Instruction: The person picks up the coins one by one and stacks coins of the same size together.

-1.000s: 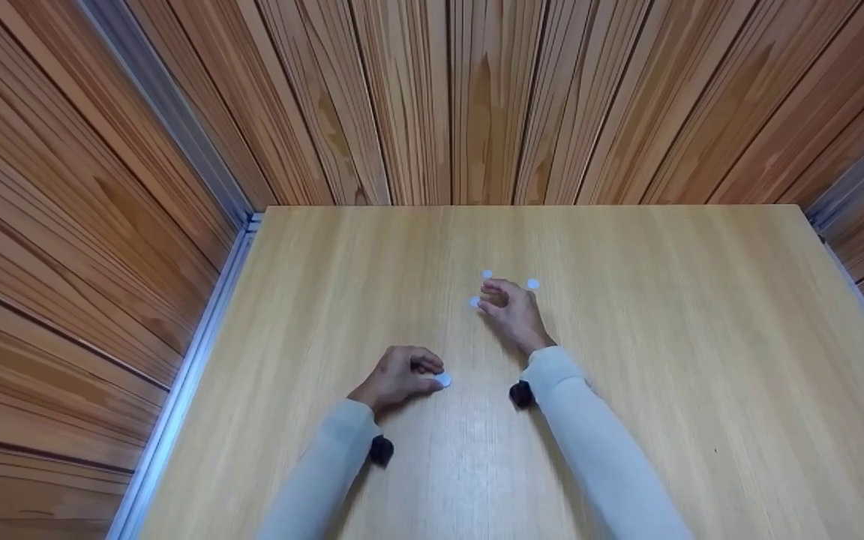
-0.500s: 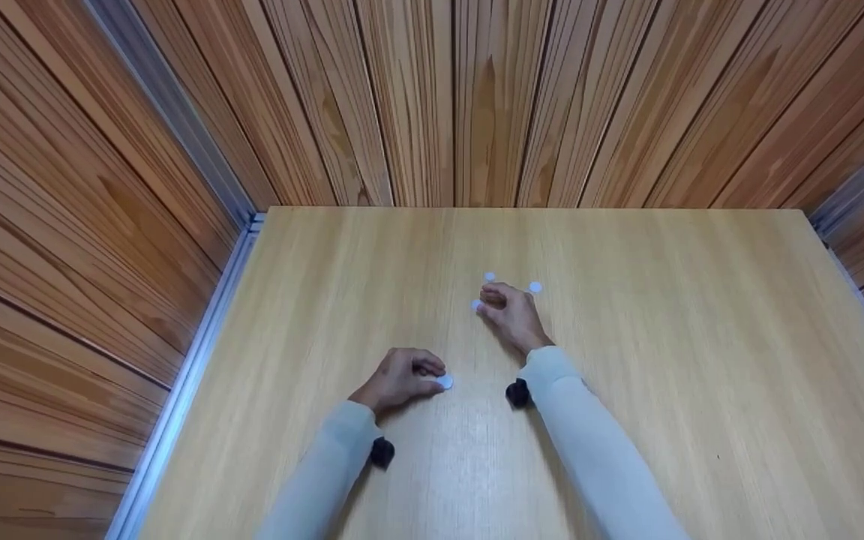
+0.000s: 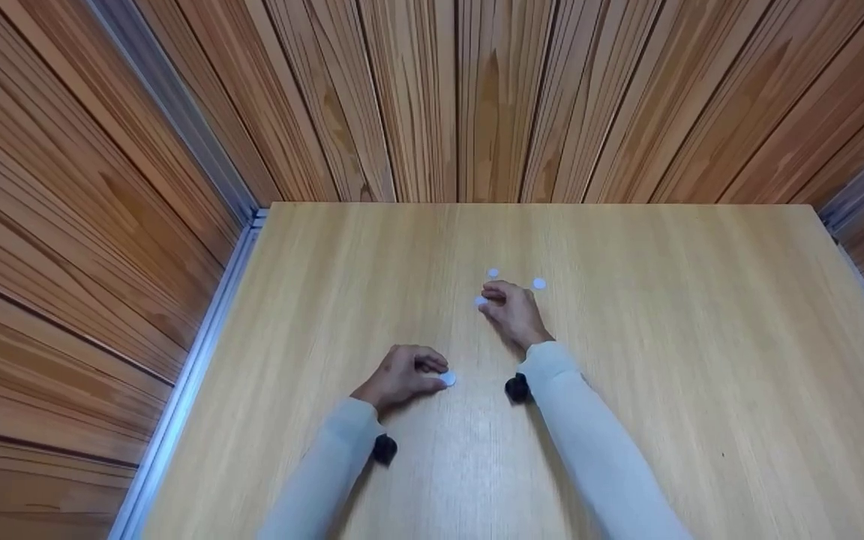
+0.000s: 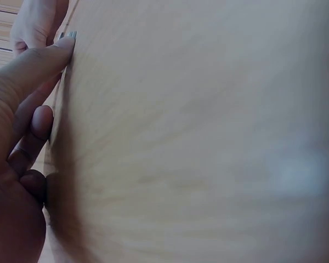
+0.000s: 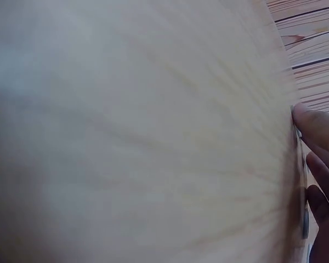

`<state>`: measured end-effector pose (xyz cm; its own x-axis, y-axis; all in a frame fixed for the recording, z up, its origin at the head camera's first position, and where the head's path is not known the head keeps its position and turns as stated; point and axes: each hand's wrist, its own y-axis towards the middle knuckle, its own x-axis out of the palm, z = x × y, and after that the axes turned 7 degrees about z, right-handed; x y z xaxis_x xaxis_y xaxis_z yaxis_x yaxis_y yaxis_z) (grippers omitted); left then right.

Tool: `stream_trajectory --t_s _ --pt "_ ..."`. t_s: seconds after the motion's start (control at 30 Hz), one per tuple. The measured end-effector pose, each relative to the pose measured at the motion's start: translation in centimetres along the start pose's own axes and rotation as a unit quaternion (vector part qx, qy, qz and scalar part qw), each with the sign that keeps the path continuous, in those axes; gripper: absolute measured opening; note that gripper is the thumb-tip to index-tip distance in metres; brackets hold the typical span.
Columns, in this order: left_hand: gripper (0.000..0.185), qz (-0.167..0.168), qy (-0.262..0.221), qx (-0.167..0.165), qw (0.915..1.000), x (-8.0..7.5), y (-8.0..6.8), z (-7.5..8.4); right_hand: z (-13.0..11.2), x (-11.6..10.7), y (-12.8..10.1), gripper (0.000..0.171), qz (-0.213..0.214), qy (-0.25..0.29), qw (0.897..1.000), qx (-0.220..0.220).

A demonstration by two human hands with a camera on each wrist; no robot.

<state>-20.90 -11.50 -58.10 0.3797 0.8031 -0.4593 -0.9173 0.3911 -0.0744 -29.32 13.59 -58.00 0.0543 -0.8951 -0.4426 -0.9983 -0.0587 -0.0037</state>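
Note:
In the head view my left hand [image 3: 404, 375], low on the table, pinches a small flat white disc [image 3: 448, 378] between thumb and fingers. Seen edge-on in the left wrist view, the disc [image 4: 72, 36] shows a thin grey striped rim by the thumb tip. Farther forward and to the right, my right hand [image 3: 514, 311] has thumb and fingers at another white disc [image 3: 481, 301]. The right wrist view shows the right thumb [image 5: 315, 121] at the tabletop, with a thin dark disc edge [image 5: 305, 223] near the curled fingers.
Two more white discs lie past the right hand: one disc [image 3: 493, 272] straight beyond it, another disc [image 3: 539, 283] to its right. The wooden table [image 3: 664, 315] meets plank walls [image 3: 492, 105] at the back and sides. A metal rail [image 3: 199, 337] runs along its left edge.
Both hands keep practically the same pose and place at their discs. The whole head view shifts slightly. The discs stay put on the table.

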Motion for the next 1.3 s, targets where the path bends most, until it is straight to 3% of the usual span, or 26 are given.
stream_trajectory --t_s 0.43,0.93,1.1,1.3 --pt "0.024 0.009 0.012 0.011 0.9998 0.3 -0.1 -0.2 -0.3 0.2 -0.6 0.036 -0.011 -0.024 1.000 -0.004" --pt "0.025 0.015 -0.022 0.009 0.9996 0.2 -0.2 -0.4 -0.9 -0.1 -0.9 0.036 -0.039 -0.048 0.998 -0.005" --pt "0.026 0.022 -0.024 0.022 0.9992 0.2 -0.2 -0.4 -0.8 -0.2 -0.9 0.032 -0.044 -0.049 0.997 -0.025" --pt "0.026 0.027 -0.025 0.013 0.9992 0.4 -0.2 -0.2 -0.6 -0.2 -1.1 0.031 -0.038 -0.068 0.995 -0.055"
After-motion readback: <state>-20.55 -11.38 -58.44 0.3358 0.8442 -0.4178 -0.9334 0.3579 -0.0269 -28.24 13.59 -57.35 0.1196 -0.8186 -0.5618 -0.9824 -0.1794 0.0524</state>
